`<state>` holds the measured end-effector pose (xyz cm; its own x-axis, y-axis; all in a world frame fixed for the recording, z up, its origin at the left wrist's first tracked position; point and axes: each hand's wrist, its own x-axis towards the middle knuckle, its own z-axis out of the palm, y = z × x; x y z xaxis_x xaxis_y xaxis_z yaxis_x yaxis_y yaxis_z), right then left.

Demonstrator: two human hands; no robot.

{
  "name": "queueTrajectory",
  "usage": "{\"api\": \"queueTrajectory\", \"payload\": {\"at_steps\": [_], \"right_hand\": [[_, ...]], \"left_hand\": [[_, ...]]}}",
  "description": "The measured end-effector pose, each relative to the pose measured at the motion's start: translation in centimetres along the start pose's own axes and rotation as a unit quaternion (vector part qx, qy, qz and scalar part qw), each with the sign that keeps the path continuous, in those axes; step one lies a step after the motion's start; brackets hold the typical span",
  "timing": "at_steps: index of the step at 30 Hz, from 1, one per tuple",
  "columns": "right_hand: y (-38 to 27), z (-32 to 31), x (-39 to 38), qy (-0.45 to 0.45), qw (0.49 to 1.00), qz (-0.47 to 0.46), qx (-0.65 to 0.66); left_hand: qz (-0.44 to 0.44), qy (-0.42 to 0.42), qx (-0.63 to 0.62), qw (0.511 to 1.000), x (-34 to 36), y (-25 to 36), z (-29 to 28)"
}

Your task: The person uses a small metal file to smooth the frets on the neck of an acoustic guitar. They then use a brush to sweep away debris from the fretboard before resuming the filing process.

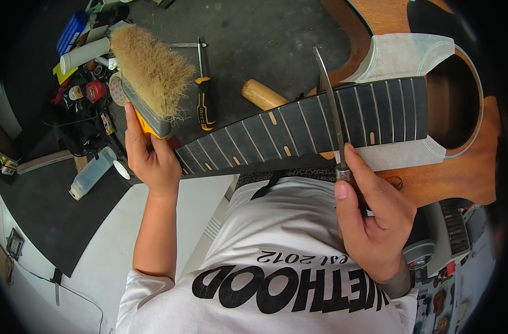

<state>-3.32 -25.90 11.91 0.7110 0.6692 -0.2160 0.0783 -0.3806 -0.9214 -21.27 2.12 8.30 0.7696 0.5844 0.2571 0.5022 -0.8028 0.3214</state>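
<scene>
My right hand grips the handle of a slim metal file, its long narrow shaft lying across the dark fretboard of a guitar. The index finger is stretched along the ferrule. At the neck's far left end, my left hand is closed on a brush with a yellow-and-grey body and tan bristles pointing up and away. Metal frets and pale inlays line the fretboard. White masking sheets cover the guitar top on both sides of it, beside the round soundhole.
Past the neck lie a yellow-and-black screwdriver and a wooden handle on the dark bench mat. Tape rolls and small tools clutter the left side, with a clear plastic bottle nearer. The brown guitar body fills the right.
</scene>
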Motion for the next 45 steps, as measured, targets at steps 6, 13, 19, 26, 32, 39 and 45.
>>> {"api": "queueTrajectory", "payload": {"at_steps": [6,13,19,26,32,39,45], "right_hand": [[0.2,0.0,0.1,0.003,1.0,0.0,0.004],[-0.1,-1.8,-1.1,0.06,0.991,0.08,0.092],[0.4,-3.7,-2.0,0.179,0.957,0.171,0.15],[-1.3,-6.1,-3.7,0.185,0.961,0.127,0.159],[-3.3,-7.3,-4.6,0.216,0.966,0.06,0.129],[-2.4,-6.6,-5.1,0.17,0.977,0.03,0.122],[-2.3,-7.4,-5.6,0.207,0.974,0.035,0.089]], "left_hand": [[0.004,-0.001,-0.003,1.0,0.1,0.1,0.0],[-0.001,-0.03,-0.018,0.999,0.0,-0.1,-0.5],[0.19,-0.148,0.071,0.968,3.5,5.2,-4.8],[0.337,-0.234,0.266,0.872,6.6,14.0,-8.3],[0.294,-0.206,0.409,0.839,12.9,15.8,-9.3],[0.325,-0.248,0.39,0.825,9.5,16.7,-8.8],[0.358,-0.265,0.4,0.801,7.8,20.4,-12.0]]}}
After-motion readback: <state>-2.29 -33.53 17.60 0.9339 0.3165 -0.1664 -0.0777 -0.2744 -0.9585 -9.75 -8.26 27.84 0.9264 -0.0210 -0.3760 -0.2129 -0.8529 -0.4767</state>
